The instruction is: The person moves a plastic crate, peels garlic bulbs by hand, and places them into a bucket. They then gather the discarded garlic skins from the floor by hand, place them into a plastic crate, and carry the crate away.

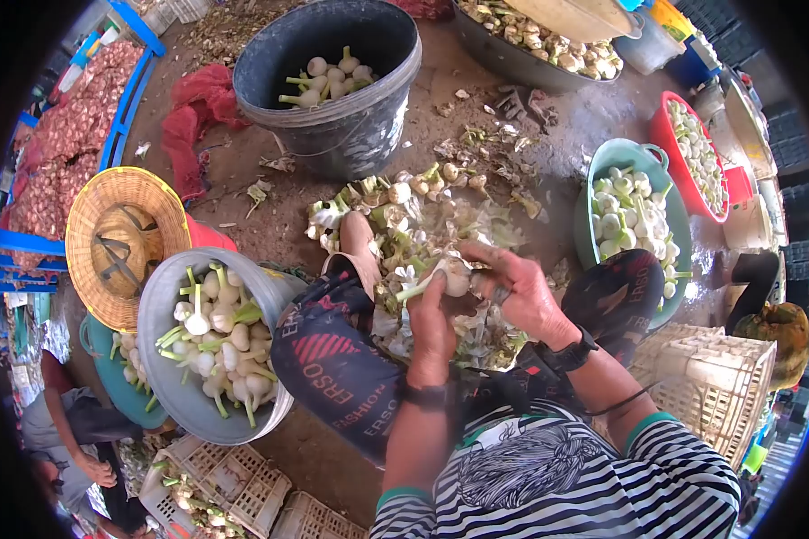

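Observation:
A white garlic bulb (457, 277) with a short green stem is held in front of my knees. My left hand (431, 323) is closed round its stem side, thumb up against the bulb. From the other side my right hand (523, 292) grips the bulb with bent fingers; whether a small tool is also in it I cannot tell. Below them lies a heap of garlic skins and trimmings (404, 225), between my legs. By my left knee a grey bucket (164, 310) holds trimmed garlic bulbs (229, 332).
A black bucket (351, 135) with several bulbs stands ahead. A green basin (584, 216) and a red basin (717, 202), both with garlic, are at right. A wicker hat (81, 216), plastic crates (706, 368) and a seated person (54, 422) surround me.

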A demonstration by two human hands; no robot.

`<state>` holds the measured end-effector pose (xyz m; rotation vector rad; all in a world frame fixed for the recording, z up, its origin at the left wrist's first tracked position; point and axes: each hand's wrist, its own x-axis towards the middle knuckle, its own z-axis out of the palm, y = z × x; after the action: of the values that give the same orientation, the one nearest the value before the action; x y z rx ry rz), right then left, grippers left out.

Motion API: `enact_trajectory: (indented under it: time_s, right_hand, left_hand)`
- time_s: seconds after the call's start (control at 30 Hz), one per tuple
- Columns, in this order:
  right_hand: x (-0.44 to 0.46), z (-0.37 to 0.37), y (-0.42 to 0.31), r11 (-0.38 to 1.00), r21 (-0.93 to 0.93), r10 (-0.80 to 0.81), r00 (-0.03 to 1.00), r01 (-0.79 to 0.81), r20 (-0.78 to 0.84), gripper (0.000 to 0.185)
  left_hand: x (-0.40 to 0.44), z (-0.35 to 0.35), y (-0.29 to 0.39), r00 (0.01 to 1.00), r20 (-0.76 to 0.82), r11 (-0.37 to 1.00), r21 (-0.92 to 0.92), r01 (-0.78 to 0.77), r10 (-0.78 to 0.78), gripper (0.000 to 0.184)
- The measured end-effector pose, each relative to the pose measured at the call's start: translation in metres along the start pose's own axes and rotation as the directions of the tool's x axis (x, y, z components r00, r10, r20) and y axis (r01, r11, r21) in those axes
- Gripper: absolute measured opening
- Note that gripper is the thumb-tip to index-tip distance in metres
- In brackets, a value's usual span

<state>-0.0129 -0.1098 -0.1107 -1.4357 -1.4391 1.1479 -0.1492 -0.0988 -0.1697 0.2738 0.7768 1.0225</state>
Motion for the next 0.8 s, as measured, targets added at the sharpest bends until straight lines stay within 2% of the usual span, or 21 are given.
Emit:
enact_trajectory:
  time_s: [0.03,0.07,0.17,0.2,0.3,0.37,0.4,0.5,0.6,0.7,0.8]
  right_hand:
    - [0.000,-0.002,0.002,0.992,0.098,0.080,0.996,-0.077,-0.027,0.050]
    - [0.002,-0.003,-0.008,0.981,-0.186,0.045,0.998,-0.051,-0.038,0.047]
    - [-0.001,0.006,-0.013,0.779,-0.615,-0.120,0.991,0.127,0.053,0.049]
    - [0.000,0.012,-0.007,0.691,-0.683,-0.294,0.955,0.235,0.031,0.037]
    - [0.003,0.021,-0.008,0.606,-0.768,-0.286,0.958,0.208,0.034,0.026]
    - [0.002,0.025,-0.007,0.549,-0.809,-0.263,0.962,0.211,0.073,0.021]
    - [0.002,0.027,-0.007,0.519,-0.828,-0.250,0.964,0.213,0.091,0.018]
    - [0.008,0.025,-0.010,0.514,-0.832,-0.244,0.965,0.210,0.093,0.018]
    - [0.016,0.017,-0.009,0.523,-0.821,-0.251,0.962,0.228,0.107,0.018]
    - [0.023,0.006,-0.014,0.600,-0.790,-0.105,0.992,0.123,0.075,0.018]
    - [0.025,-0.010,0.001,0.871,-0.481,-0.057,0.994,0.098,0.098,0.016]
  left_hand:
    - [-0.001,-0.001,-0.002,0.998,-0.006,0.998,0.028,-0.061,0.061,0.043]
    - [-0.003,0.002,0.001,0.996,-0.021,0.994,0.061,-0.086,0.088,0.045]
    - [-0.004,0.001,0.000,0.987,-0.008,0.971,0.180,-0.155,0.159,0.046]
    - [-0.003,0.005,-0.003,0.970,-0.050,0.943,0.250,-0.220,0.240,0.044]
    - [0.000,-0.001,-0.005,0.925,0.016,0.824,0.449,-0.346,0.380,0.043]
    - [-0.003,0.001,-0.001,0.946,-0.023,0.895,0.331,-0.299,0.325,0.042]
    - [-0.004,0.002,0.001,0.955,-0.039,0.924,0.268,-0.273,0.294,0.042]
    - [0.001,-0.004,0.001,0.972,-0.047,0.949,0.233,-0.212,0.228,0.044]
    - [-0.001,-0.005,0.005,0.982,-0.044,0.940,0.299,-0.162,0.184,0.043]
    - [0.002,-0.008,0.000,0.975,0.005,0.945,0.244,-0.218,0.224,0.043]
    - [-0.001,-0.004,0.002,0.983,0.013,0.981,0.065,-0.185,0.184,0.046]
